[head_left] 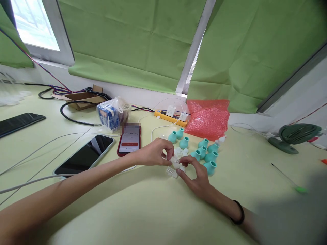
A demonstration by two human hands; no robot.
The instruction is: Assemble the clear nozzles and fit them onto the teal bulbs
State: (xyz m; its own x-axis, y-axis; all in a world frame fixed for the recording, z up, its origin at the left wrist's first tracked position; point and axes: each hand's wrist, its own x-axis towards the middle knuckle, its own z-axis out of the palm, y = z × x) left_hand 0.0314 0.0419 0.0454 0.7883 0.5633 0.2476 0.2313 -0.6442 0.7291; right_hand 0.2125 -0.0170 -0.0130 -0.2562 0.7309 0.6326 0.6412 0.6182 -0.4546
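My left hand is pinched on a small clear plastic piece, its fingers pointing right and down. From the other side, my right hand has its thumb and index finger closed at the same piece. Another clear ribbed piece lies just below on the table. Behind the fingers are several small white and clear parts, partly hidden. Several teal bulb-shaped pieces with open necks stand around, one teal piece close to my right hand and another teal piece behind the white parts.
A phone with a running timer and a dark-screened phone lie left of my hands, with white cables across the table. Farther back are a bagged blue package, a yellow power strip and a red bubble-wrap pouch. A green fan stands right.
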